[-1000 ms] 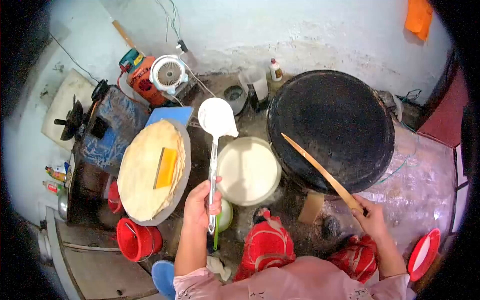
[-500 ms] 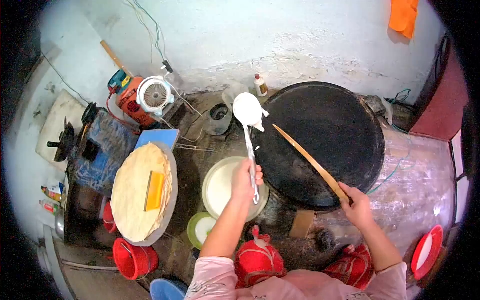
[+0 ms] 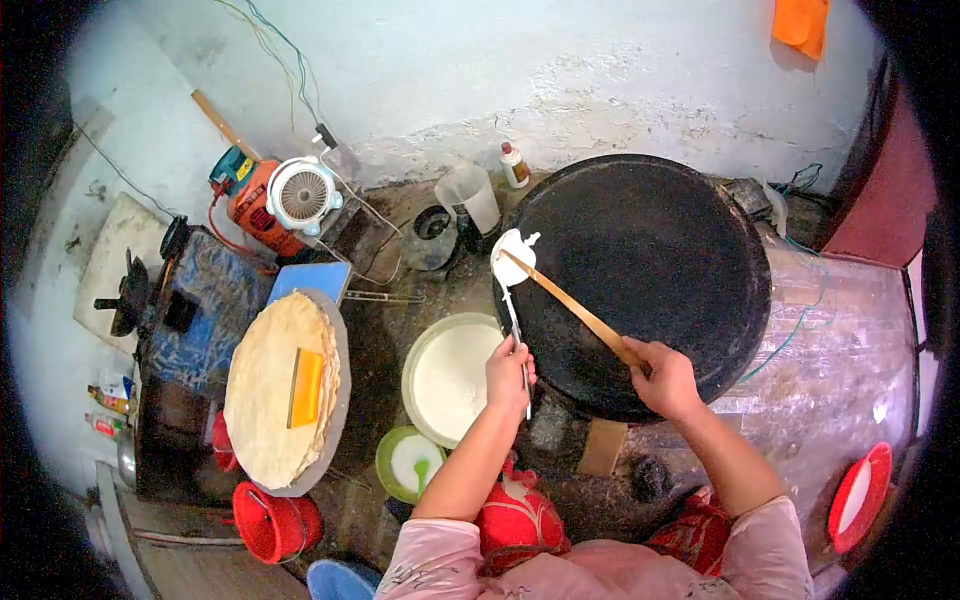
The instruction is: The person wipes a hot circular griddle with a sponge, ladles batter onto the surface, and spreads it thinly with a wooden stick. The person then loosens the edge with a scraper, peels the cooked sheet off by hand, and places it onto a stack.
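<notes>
My left hand (image 3: 508, 378) grips the long handle of a ladle (image 3: 513, 262) full of white batter, held at the left edge of the round black griddle (image 3: 640, 280). In my right hand (image 3: 662, 378) is a flat wooden stick (image 3: 575, 306), its tip at the batter in the ladle. Below and left of the ladle stands a large bowl of white batter (image 3: 450, 375). A stack of thin flatbreads (image 3: 275, 400) on a round board lies at the left, with a yellow scraper (image 3: 305, 388) on top.
A green bowl (image 3: 388, 462) with white contents sits near my left forearm. Red buckets (image 3: 275, 525) stand lower left. A blower (image 3: 303, 195), a clear jug (image 3: 470, 197) and a bottle (image 3: 514, 166) are near the wall. A red-rimmed dish (image 3: 860, 498) is at the right.
The ladle has moved right from above the batter bowl to the griddle's left edge. The stick has come left, and its tip now meets the ladle. The view has shifted.
</notes>
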The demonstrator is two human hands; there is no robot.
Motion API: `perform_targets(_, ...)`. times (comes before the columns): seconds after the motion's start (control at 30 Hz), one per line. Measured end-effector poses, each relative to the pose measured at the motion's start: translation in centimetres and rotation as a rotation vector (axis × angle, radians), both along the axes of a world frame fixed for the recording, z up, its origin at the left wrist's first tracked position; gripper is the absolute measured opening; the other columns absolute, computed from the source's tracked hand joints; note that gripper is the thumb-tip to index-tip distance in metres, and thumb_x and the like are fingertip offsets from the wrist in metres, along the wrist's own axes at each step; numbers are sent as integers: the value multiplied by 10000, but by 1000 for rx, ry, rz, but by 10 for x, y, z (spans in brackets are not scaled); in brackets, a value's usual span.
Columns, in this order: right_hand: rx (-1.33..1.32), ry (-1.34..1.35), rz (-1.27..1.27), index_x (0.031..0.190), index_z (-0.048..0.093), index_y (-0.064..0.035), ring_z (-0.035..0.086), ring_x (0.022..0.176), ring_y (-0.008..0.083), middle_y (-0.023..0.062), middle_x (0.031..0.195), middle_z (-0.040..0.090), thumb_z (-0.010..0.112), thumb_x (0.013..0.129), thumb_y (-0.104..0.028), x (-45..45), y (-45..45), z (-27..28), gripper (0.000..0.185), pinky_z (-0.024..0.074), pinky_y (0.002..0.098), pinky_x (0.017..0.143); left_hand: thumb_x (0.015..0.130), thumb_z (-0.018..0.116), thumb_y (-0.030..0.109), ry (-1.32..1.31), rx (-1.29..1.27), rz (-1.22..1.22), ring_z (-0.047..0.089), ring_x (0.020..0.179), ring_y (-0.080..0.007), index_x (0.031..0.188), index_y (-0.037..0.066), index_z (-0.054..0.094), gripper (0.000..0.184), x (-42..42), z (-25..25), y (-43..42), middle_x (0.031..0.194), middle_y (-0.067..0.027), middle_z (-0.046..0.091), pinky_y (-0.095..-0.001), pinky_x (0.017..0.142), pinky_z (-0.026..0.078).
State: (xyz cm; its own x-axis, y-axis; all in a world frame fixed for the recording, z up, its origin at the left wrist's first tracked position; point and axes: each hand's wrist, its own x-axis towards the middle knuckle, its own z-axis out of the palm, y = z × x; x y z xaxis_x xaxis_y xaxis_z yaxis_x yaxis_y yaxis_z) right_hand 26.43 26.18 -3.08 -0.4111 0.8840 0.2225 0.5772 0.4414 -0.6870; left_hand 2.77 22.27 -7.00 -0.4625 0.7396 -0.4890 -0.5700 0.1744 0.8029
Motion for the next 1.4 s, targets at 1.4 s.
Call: perform_targets(1.4, 423, -534, 46, 1186, 484, -139, 561, 701, 256, 78, 819, 535, 549, 717, -91, -50, 74, -48, 476, 478, 372, 583, 924, 379, 191, -1104, 352, 53, 356, 471, -71, 1236, -32, 407, 384, -75, 60, -96, 639, 2, 368, -200, 377, 305)
